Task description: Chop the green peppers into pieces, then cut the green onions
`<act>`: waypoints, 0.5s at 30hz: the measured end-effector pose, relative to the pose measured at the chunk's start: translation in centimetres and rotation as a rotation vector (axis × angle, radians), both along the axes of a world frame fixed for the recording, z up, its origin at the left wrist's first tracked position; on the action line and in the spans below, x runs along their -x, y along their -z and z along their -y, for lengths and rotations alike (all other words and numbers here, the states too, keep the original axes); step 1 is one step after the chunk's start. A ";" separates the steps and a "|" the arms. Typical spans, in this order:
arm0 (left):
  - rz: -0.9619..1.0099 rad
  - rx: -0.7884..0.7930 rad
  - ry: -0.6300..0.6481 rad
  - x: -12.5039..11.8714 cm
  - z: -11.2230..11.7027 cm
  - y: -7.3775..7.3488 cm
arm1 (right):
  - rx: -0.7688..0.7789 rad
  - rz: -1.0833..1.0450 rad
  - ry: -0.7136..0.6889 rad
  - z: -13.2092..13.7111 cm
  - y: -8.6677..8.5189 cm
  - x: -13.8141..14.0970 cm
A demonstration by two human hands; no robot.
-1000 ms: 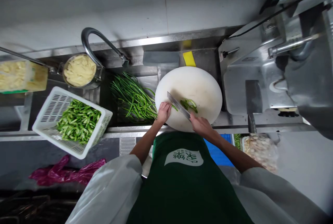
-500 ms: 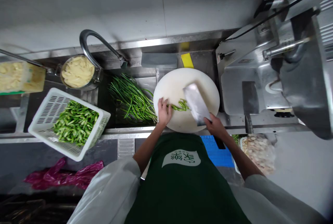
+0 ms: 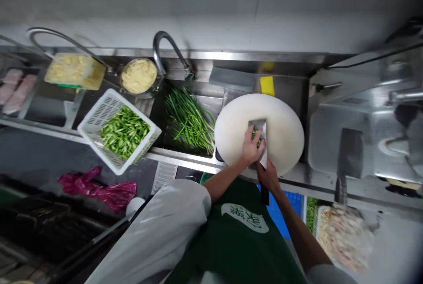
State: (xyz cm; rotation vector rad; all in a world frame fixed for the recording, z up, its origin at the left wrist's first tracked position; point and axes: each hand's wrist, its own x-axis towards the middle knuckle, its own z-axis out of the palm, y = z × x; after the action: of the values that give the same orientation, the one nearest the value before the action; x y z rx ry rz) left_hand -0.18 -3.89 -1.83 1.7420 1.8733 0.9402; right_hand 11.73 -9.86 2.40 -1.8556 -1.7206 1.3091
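In my right hand (image 3: 269, 177) is the dark handle of a cleaver (image 3: 264, 154), my fingers wrapped round it. Its broad blade lies over the round white cutting board (image 3: 287, 130). My left hand (image 3: 253, 146) is laid over the blade, fingers curled around a small heap of cut green vegetable pieces (image 3: 255, 134) showing between them. Part of the blade and most of the heap are hidden under that hand. Left of the board, long green scallion-like stalks (image 3: 193, 121) lie in the sink. More cut green pieces (image 3: 124, 132) fill the white plastic basket (image 3: 120, 168).
A curved faucet (image 3: 161, 37) rises behind the sink, beside a pot of pale slices (image 3: 139, 75). A yellow block (image 3: 267, 85) stands behind the board. To the right, a second cleaver (image 3: 350, 154) lies on the steel machine. A magenta bag (image 3: 99, 189) sits lower left.
My left hand has moved right from the board's left edge onto the blade and the cut pieces. The cleaver has turned more upright. The view has shifted left.
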 end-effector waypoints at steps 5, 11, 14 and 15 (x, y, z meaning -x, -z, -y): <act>-0.085 -0.201 -0.448 15.6 2.9 -4.2 | -0.030 0.010 -0.509 -2.2 -3.3 13.6; -0.289 -0.315 -1.058 42.8 11.7 -10.5 | -0.196 -0.088 -1.092 -1.0 -10.3 32.3; -0.326 -0.185 -1.232 52.0 14.4 -11.5 | -0.192 -0.055 -1.044 -0.6 -10.0 33.6; -0.347 -0.205 -1.230 53.2 14.8 -11.1 | -0.171 -0.023 -0.980 -0.7 -9.3 32.6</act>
State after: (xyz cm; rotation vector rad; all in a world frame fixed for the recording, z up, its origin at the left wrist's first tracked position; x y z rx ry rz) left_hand -53.39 -18.72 9.28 0.6780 3.2342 1.2656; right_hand -20.86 -9.15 11.66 -0.8581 -2.7593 1.3608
